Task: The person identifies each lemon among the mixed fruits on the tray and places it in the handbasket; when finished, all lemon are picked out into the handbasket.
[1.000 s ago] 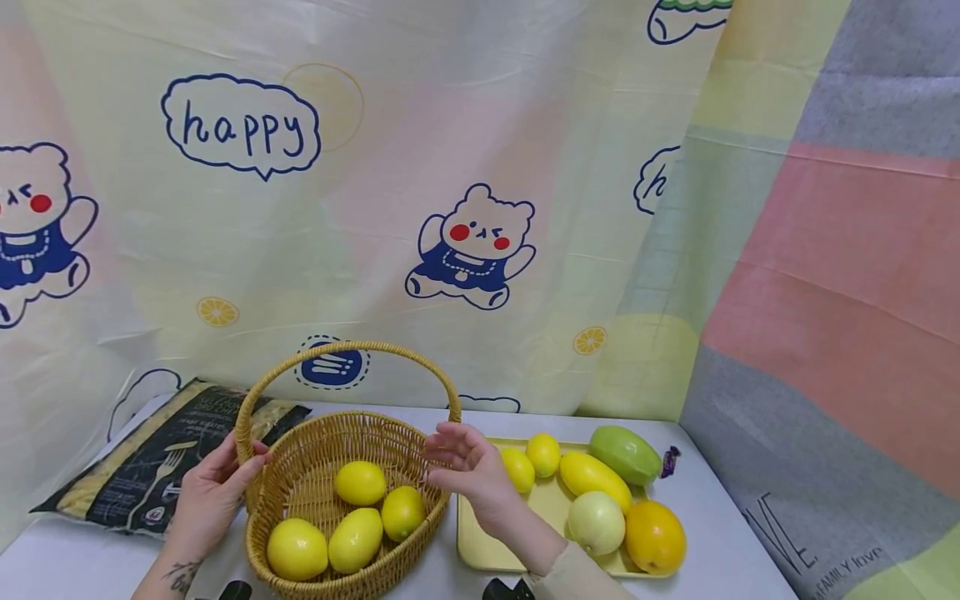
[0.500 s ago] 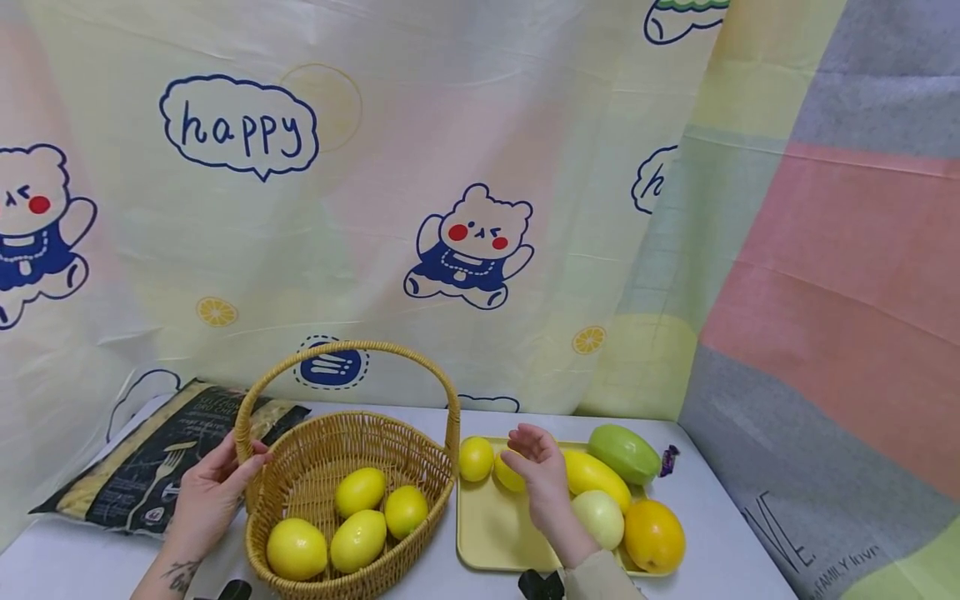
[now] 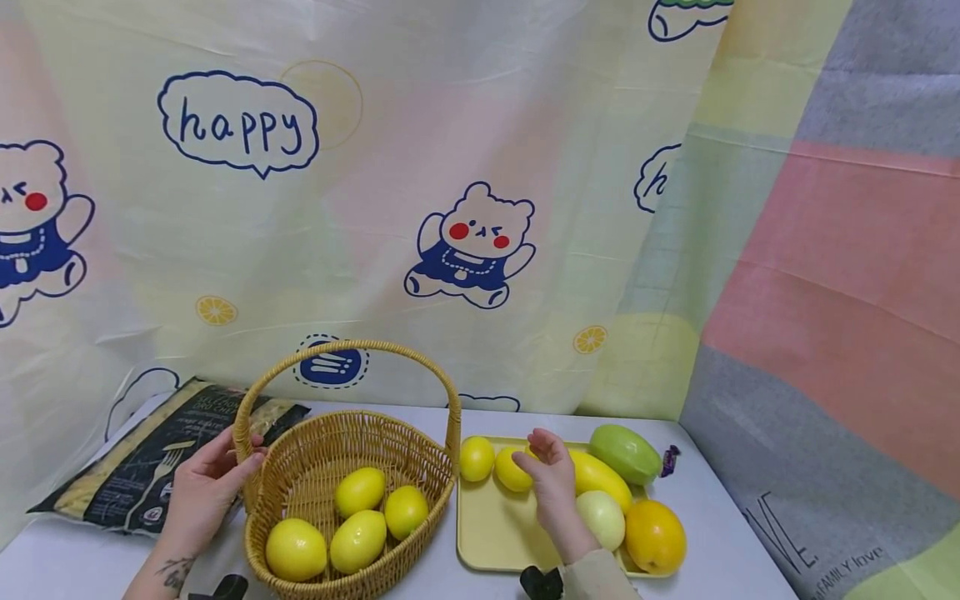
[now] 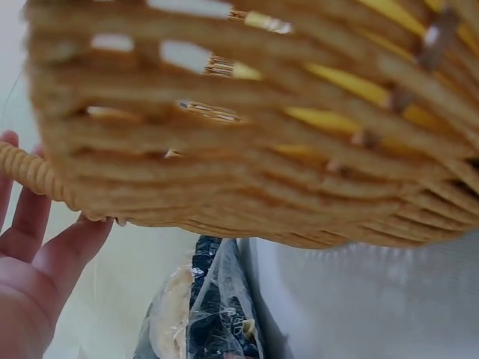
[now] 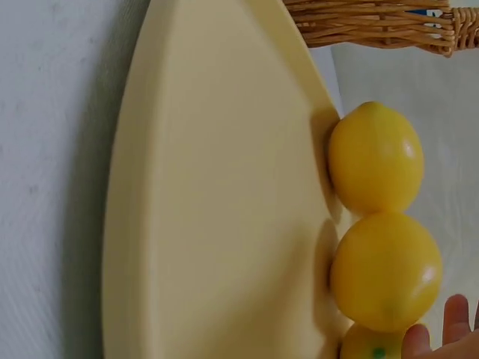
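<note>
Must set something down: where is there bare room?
The tray is bare at front left, between basket, back lemons and pale round fruit. The basket's floor is bare at back left. Crowded: the tray's right side, with green fruit, orange fruit and the right hand nearby.

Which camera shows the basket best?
The head view: it shows nearly all of the basket, with its whole handle and four lemons inside. The left wrist view gives just a close-up of the weave and some handle; the right wrist view catches only a bit, top right.
</note>
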{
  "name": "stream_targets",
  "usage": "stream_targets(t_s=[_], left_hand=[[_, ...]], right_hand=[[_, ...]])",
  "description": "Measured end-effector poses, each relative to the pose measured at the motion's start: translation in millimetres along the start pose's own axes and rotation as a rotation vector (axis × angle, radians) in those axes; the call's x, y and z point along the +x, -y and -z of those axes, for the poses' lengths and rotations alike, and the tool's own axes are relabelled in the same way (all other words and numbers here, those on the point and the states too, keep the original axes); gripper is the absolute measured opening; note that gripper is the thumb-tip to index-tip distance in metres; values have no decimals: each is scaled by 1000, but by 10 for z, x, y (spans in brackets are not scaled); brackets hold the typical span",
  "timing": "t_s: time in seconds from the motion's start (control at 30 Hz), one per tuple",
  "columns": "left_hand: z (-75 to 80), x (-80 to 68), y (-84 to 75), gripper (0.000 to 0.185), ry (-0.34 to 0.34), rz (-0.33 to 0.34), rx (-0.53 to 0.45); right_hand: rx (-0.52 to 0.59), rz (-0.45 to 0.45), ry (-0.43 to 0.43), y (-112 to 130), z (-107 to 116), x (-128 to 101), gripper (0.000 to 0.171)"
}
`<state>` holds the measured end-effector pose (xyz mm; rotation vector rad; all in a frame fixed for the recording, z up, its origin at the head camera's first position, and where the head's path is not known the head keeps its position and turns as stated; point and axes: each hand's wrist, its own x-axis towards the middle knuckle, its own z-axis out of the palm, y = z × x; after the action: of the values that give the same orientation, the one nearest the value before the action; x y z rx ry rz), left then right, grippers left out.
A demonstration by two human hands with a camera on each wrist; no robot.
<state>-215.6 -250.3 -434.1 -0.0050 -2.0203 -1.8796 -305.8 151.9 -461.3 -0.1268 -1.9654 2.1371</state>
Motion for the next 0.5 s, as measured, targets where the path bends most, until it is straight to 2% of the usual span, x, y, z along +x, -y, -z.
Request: stream_targets(t_s=[0.13,0.23,0.37,0.5], left_hand=[[10,13,-61,47,14,-73,-97],[3,37,-117,47,21,-119,-122],[2,61,-164,43,26,-145,-109],[21,66,-169,41,47,-144,-155]], right_hand=[[-20,-8,-1,-49,-6,11,50],[-20,-7,-3,-94,-17,20,53],[-31,4,4,-141,-58,28,56],[-52,13,25,-167,-113,35,57]])
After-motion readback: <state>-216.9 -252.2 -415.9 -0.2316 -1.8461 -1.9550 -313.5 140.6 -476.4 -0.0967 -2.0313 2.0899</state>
